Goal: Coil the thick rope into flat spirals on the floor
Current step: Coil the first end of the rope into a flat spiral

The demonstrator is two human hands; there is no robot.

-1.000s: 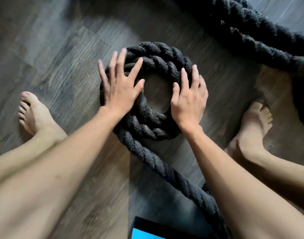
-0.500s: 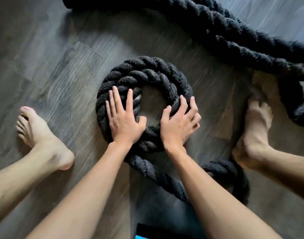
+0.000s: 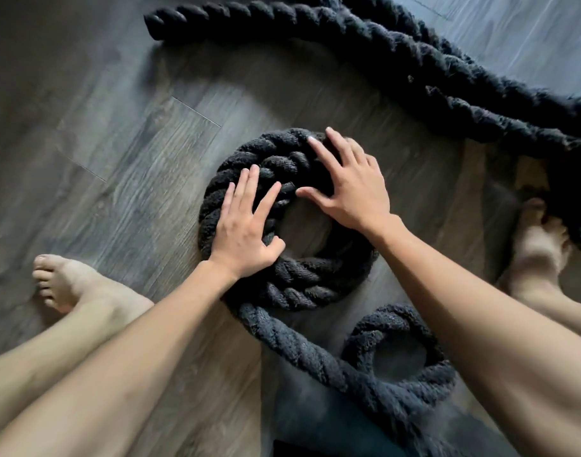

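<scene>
A thick black twisted rope is wound into a flat ring-shaped coil [image 3: 302, 285] of about two turns on the wood floor, with a bare floor patch in its centre. My left hand [image 3: 246, 229] lies flat on the coil's left side, fingers spread. My right hand [image 3: 352, 186] presses flat on the coil's upper right, fingers spread, thumb at the inner edge. From the coil's lower left the rope runs down-right into a small loose loop [image 3: 398, 351], partly hidden by my right forearm.
A long stretch of the same rope [image 3: 398, 57] runs across the top, its cut end [image 3: 157, 21] at upper left, and drapes over my right foot [image 3: 540, 245]. My left foot [image 3: 71, 282] rests left of the coil. A dark object [image 3: 315, 450] sits at the bottom edge.
My right hand has slid from the coil's lower right up to its upper right. My left hand stayed on the left side. The view pulled back, showing the rope's cut end and more of the small loop.
</scene>
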